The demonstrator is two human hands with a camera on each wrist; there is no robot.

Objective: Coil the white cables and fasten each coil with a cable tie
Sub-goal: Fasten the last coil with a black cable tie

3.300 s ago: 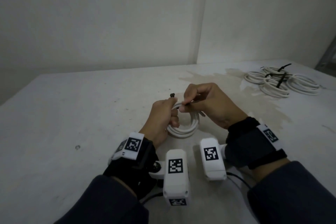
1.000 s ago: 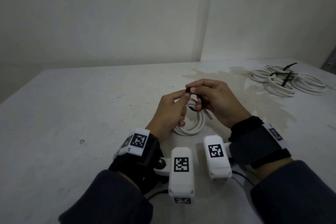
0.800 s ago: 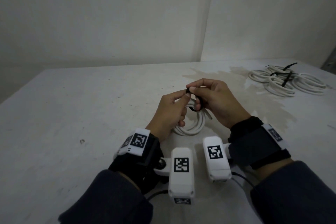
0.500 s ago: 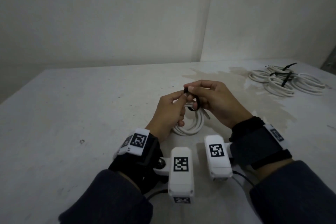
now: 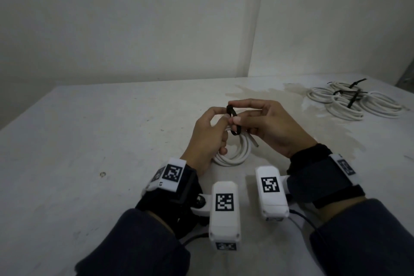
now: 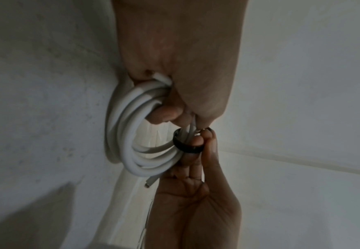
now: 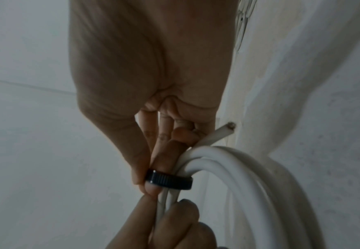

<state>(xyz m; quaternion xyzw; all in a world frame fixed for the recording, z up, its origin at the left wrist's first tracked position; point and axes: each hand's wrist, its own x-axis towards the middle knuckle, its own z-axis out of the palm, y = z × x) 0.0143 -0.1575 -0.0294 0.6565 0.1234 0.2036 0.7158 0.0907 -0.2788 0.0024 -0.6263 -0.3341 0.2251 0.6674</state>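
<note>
A white cable coil (image 5: pixel 235 152) is held on edge over the table (image 5: pixel 89 141) in front of me. My left hand (image 5: pixel 224 114) grips its top bundle; in the left wrist view the fingers curl round the coil (image 6: pixel 129 134). A black cable tie (image 5: pixel 232 112) is looped round the bundle (image 7: pixel 238 176). My right hand (image 5: pixel 233 118) pinches the tie (image 7: pixel 168 181) between thumb and fingers, and one right finger passes through the tie loop (image 6: pixel 185 145). A loose cable end (image 7: pixel 219 133) sticks out beside the right hand (image 7: pixel 151 182).
Several white coils (image 5: pixel 349 103) bound with black ties lie in a pile at the table's far right. A pale stain (image 5: pixel 280 96) spreads between that pile and my hands. Walls close off the table at the back.
About three seconds ago the tie stood up by my left thumb; now it is looped round the bundle. In the last second the hands barely moved, the right fingers creeping left along the tie.
</note>
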